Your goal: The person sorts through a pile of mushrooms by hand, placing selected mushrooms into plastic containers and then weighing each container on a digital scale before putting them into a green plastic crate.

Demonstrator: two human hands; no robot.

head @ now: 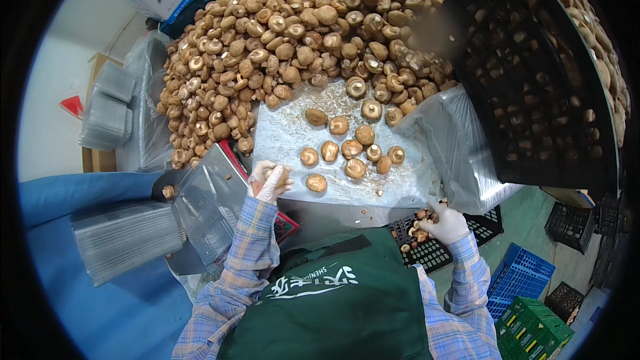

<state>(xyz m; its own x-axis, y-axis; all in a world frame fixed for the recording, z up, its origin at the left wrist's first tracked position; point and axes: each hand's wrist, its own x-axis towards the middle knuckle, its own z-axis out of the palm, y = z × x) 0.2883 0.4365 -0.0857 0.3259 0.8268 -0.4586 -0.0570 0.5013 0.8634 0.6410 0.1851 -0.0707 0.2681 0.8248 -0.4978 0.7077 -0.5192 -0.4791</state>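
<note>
My left hand (270, 181), in a white glove, is closed around a shiitake mushroom (284, 176) that its fingers partly hide. It is above the left front corner of a pale sheet (280, 125). Several loose shiitake mushrooms (351, 149) lie on that sheet, some cap up and some stem up. My right hand (449, 225), also gloved, hangs at the front right with its fingers apart and no object visible in them. Just beneath it, a black plastic crate (431, 255) contains small mushroom pieces (420, 234).
A large heap of shiitake mushrooms (300, 35) rises behind the sheet. A black crate (540, 75) leans at the right beside plastic film (455, 145). Clear plastic trays (127, 240) are stacked at left, near a red-edged device (285, 225). Blue (520, 277) and green (532, 330) crates stand lower right.
</note>
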